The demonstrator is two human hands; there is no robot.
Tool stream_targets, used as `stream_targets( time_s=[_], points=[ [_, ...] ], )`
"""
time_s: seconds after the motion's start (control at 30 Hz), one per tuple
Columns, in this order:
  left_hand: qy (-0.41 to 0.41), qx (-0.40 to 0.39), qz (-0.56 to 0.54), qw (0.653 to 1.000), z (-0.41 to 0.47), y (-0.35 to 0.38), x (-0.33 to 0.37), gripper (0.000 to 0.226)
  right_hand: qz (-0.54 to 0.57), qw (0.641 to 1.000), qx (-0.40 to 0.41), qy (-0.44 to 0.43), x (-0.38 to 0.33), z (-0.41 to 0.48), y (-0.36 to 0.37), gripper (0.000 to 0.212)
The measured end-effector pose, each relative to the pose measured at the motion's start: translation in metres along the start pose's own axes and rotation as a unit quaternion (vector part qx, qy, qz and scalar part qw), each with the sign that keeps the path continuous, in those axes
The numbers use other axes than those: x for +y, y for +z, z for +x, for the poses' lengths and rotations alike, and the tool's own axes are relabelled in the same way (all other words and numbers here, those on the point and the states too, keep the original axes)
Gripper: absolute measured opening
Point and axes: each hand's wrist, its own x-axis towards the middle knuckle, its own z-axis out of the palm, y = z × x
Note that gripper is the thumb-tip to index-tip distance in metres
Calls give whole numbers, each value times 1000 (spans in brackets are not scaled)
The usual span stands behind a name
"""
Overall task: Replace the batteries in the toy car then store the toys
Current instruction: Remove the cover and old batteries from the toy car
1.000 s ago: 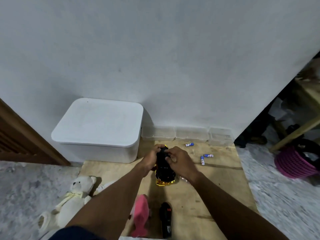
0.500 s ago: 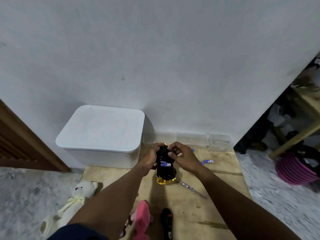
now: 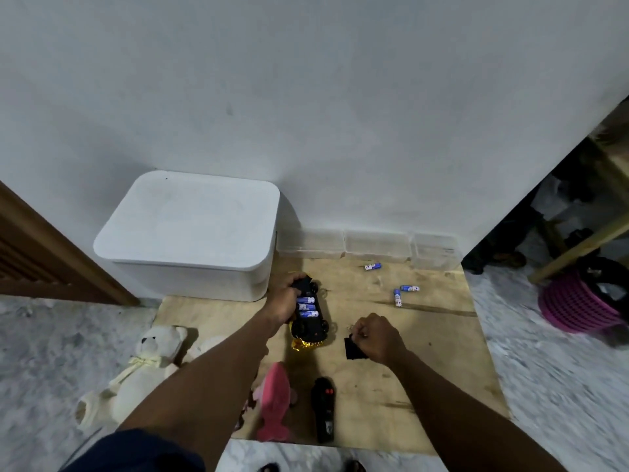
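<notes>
At the far left, on the mottled grey floor, a cream-white plush teddy bear [image 3: 136,379] is laid beside a bare plywood board [image 3: 425,369]. Behind it, a white lidded plastic storage box [image 3: 190,233] is set against the wall, lid closed. On the board, a black and gold toy car [image 3: 311,327] is turned underside up and gripped at its far end by the fingers of the left hand [image 3: 284,301]. Three blue-and-white batteries [image 3: 306,306] are seated side by side in its open compartment. Nearer the person, a pink plush toy [image 3: 274,400] and a black remote control with red buttons [image 3: 325,410] are laid side by side. To the right of the car, a flat black plastic piece [image 3: 352,349] is pinched in the clenched fingers of the right hand [image 3: 377,337]. Further right, three loose blue-and-white cells [image 3: 397,298] are scattered on the board. A pink ribbed basket [image 3: 575,304] is placed at the far right.
</notes>
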Motion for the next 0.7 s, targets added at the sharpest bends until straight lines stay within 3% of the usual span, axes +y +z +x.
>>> stream_targets(
  time_s=[0.13, 0.27, 0.43, 0.53, 0.7],
  points=[
    [-11, -4, 0, 1000, -2, 1, -2, 54, -41, 999, 28, 1, -1, -3, 11, 6],
    [-24, -19, -10, 999, -8, -1, 2, 54, 6, 999, 47, -7, -7, 1, 7, 6],
    [-10, -23, 0, 1000, -13, -1, 12, 57, 101, 987, 94, -82, -45, 1, -34, 13],
    [10, -33, 20, 999, -15, 1, 19, 58, 117, 982, 78, -123, -71, 1, -54, 18],
    [33, -38, 12, 999, -20, 8, 30, 58, 131, 986, 74, -71, -100, -2, -61, 28]
  ],
)
